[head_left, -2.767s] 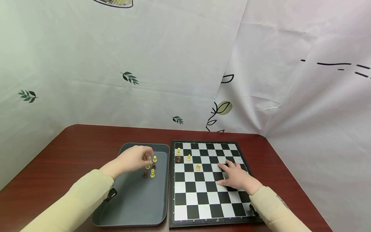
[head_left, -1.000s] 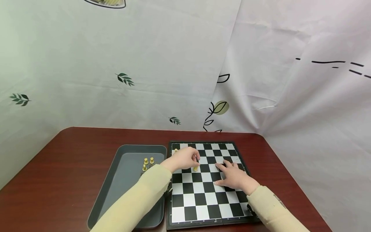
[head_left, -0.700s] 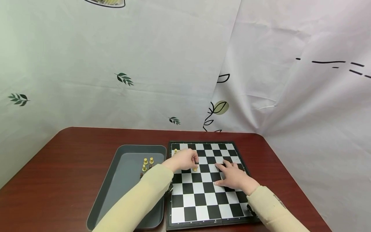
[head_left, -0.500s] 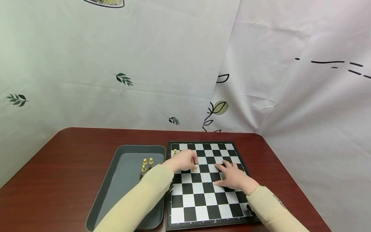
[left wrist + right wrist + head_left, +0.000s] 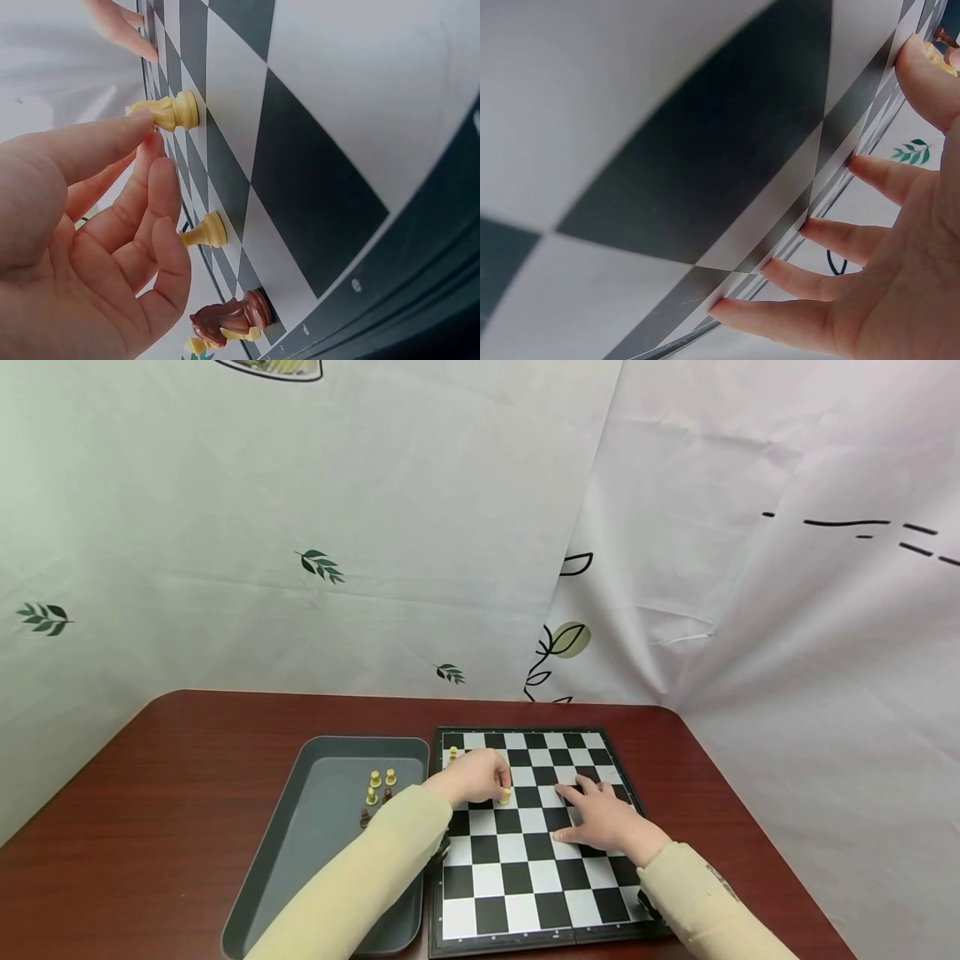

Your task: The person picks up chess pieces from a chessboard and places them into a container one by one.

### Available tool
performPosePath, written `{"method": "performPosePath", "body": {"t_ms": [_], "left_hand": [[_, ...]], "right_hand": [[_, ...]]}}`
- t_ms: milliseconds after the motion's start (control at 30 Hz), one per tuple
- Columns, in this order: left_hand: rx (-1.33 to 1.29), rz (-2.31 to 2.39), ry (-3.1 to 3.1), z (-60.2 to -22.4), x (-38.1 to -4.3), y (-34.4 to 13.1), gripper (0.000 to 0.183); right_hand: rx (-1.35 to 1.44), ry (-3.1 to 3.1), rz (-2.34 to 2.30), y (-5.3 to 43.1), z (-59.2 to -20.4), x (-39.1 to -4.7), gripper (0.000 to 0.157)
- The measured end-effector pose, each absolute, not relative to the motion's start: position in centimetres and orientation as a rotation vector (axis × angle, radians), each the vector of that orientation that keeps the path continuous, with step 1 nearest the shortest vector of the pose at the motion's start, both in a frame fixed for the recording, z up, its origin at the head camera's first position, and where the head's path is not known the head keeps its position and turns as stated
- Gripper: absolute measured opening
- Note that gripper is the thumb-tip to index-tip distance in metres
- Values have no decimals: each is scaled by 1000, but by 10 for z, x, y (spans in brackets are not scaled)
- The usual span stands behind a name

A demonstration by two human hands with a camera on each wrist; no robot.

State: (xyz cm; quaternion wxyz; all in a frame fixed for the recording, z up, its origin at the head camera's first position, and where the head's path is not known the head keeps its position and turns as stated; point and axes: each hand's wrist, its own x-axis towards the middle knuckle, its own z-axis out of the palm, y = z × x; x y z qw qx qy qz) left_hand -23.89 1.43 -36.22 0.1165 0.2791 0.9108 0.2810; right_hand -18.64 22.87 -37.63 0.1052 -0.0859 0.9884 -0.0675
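Verifiably, on the chessboard, my left hand pinched a yellow knight at ten o'clock; my right hand rested spread at three o'clock.

Right fingers wide apart

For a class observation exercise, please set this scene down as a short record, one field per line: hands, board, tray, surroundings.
Left hand: pinches a yellow knight at the board
Right hand: rests on the board, fingers spread
Board: black and white squares
Also on board: brown knight, yellow pawn, another yellow piece
Tray: grey, left of the board
Seen in tray: three yellow pieces, two brown pieces; the sleeve may hide more
Table: reddish brown
Backdrop: whitish, leaf prints
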Motion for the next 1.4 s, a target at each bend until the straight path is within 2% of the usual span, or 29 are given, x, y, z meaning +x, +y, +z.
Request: {"method": "performPosePath", "body": {"t_ms": [1400], "left_hand": [[817, 848, 2671, -362, -242, 16, 13]], "right_hand": [[-262, 2902, -195, 228, -374, -185, 73]]}}
